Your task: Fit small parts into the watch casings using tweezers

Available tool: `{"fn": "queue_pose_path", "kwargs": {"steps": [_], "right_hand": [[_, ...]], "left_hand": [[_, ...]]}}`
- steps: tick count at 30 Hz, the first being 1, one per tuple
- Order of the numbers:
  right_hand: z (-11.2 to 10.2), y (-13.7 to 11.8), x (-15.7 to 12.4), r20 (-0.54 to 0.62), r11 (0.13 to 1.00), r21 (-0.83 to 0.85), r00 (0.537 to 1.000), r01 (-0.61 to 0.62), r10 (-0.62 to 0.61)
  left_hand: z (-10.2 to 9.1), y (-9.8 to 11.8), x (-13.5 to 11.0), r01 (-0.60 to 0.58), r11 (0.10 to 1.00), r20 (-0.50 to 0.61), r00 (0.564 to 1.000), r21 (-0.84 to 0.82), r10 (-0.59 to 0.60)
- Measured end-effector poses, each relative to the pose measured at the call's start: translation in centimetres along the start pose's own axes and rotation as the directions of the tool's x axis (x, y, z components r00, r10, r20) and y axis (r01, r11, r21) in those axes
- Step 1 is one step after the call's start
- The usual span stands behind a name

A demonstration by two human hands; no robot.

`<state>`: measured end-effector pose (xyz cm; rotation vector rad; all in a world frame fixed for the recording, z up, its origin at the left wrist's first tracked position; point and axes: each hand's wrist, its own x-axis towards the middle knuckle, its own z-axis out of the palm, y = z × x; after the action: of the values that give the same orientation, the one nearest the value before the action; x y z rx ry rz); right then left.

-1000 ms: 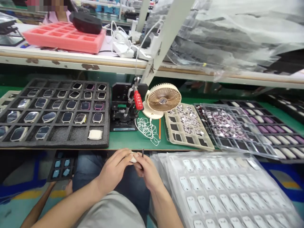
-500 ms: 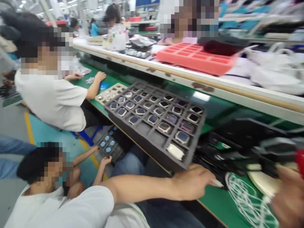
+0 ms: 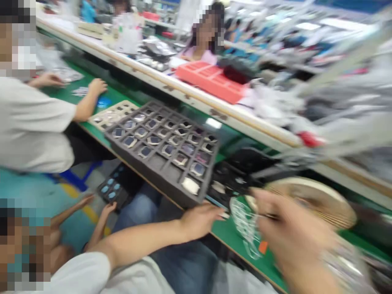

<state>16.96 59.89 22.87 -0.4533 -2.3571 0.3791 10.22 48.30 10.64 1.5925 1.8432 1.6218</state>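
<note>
My left hand (image 3: 200,220) is closed in a pinch at the near corner of the dark foam tray (image 3: 162,173). A small whitish piece (image 3: 225,215) shows at its fingertips, too small to name. Watch-like pieces with dark screens fill most of the tray's compartments; a cream-coloured piece (image 3: 190,186) lies in the near corner one. My right hand (image 3: 294,232), smeared by motion, has curled fingers over the green bench. Whatever it may hold is hidden. Just left of it lies a bundle of white cords (image 3: 241,222).
A large tan reel (image 3: 346,204) stands behind my right hand. Black items (image 3: 245,159) crowd beside the tray. Farther back, a red divided tray (image 3: 211,79) sits on the raised shelf. Two co-workers are on the left; one handles a small dark tray (image 3: 112,185) below bench level.
The view has swung right, bringing the reel into sight. My right hand has moved inward, nearer the white cords. My left hand keeps its pinch beside the tray corner.
</note>
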Motion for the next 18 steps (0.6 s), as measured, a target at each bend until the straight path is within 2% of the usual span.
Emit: {"fn": "queue_pose_path", "kwargs": {"steps": [2,4,7,12,15,18], "right_hand": [[-2.0,1.4,-0.8,0.241,0.977,-0.182,0.969,0.107,-0.061],[-2.2,2.9,-1.7,0.477,0.912,-0.372,0.879,0.171,0.030],[-0.1,5.1,-2.4,0.520,0.850,-0.503,0.840,0.156,0.154],[3.9,7.0,-1.5,0.552,0.834,-0.530,0.809,0.154,0.202],[4.4,7.2,-0.9,0.566,0.834,-0.528,0.798,0.158,0.208],[3.4,6.7,-1.5,0.573,0.845,-0.506,0.800,0.173,0.179]], "left_hand": [[-0.2,0.6,-1.3,-0.006,0.998,-0.049,0.999,-0.067,0.003],[-0.4,0.8,-2.4,-0.021,0.993,-0.063,0.998,-0.117,0.013],[-0.7,1.4,-3.6,-0.018,0.991,-0.060,0.998,-0.130,0.010],[-1.7,2.7,-4.4,-0.005,0.997,-0.064,0.998,-0.073,0.000],[-2.2,3.0,-4.5,-0.012,0.999,-0.099,0.995,-0.039,0.008],[-2.1,3.1,-4.0,-0.021,1.000,-0.149,0.989,0.004,0.021]]}}
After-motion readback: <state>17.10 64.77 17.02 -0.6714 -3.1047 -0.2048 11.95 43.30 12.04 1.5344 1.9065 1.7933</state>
